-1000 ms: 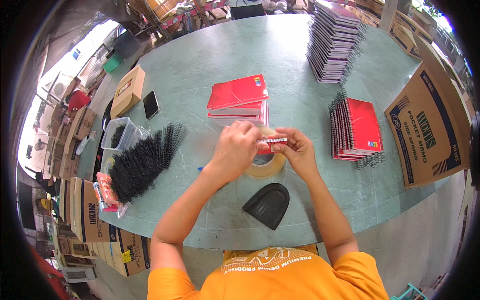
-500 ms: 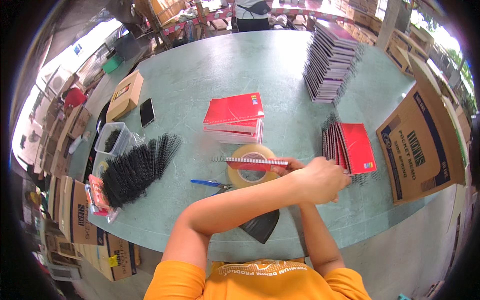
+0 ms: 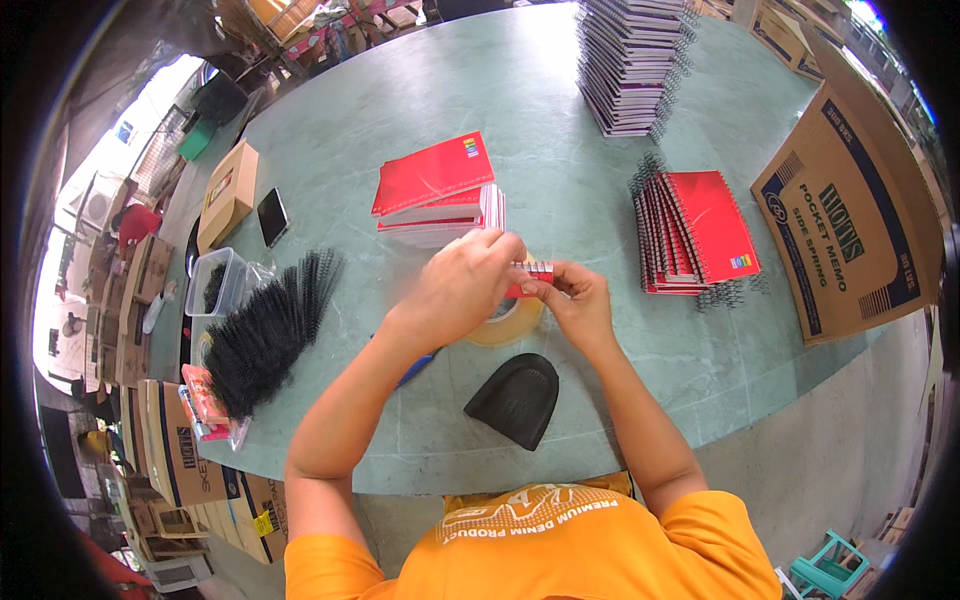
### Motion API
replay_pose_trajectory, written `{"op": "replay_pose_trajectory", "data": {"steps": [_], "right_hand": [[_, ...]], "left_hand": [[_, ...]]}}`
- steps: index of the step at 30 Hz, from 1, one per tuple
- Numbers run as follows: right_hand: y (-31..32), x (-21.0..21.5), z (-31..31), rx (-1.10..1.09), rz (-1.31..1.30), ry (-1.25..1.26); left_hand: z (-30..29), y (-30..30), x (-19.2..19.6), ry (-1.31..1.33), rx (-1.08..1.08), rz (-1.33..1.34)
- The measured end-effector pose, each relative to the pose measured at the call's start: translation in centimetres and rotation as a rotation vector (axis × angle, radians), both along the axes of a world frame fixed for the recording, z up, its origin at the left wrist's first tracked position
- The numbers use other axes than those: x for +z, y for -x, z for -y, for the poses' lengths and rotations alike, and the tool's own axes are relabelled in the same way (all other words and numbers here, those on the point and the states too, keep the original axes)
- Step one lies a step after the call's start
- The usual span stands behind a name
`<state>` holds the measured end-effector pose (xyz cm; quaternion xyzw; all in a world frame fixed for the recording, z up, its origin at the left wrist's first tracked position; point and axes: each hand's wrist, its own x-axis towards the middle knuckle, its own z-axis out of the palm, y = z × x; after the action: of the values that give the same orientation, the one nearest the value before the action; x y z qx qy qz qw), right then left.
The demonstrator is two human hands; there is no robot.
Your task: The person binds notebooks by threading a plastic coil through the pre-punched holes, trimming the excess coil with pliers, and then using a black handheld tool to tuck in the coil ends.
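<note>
Both my hands hold one small red notebook (image 3: 527, 279) over the green table (image 3: 560, 120). My left hand (image 3: 462, 286) pinches its left end and my right hand (image 3: 578, 303) holds its right end. Under them lies a roll of clear tape (image 3: 505, 325). A short stack of red-covered pads (image 3: 437, 192) sits just beyond my left hand. A black curved tool (image 3: 517, 398) lies near the front edge. A blue-handled item (image 3: 417, 367) shows under my left forearm.
A heap of black spiral bindings (image 3: 268, 330) lies at the left beside a clear tub (image 3: 214, 282). Bound red notebooks (image 3: 697, 235) lean at the right, next to a brown carton (image 3: 842, 220). A tall notebook pile (image 3: 630, 62), a phone (image 3: 271, 216) and a small box (image 3: 227, 194) sit farther off.
Half a second ago my left arm reached across to the right, toward the bound notebooks. Now both hands are back together over the tape roll, holding a red notebook.
</note>
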<state>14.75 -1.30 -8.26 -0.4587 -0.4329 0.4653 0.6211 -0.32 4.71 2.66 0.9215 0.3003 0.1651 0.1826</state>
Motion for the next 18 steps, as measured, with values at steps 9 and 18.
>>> {"op": "replay_pose_trajectory", "data": {"steps": [9, 18], "right_hand": [[-0.5, 0.2, 0.4, -0.096, 0.22, -0.007], [-0.4, -0.7, 0.2, -0.173, 0.476, -0.049]], "left_hand": [[0.7, -1.5, -0.2, 0.031, 0.044, 0.017], [0.4, -1.3, -2.9, 0.013, -0.042, 0.201]]}}
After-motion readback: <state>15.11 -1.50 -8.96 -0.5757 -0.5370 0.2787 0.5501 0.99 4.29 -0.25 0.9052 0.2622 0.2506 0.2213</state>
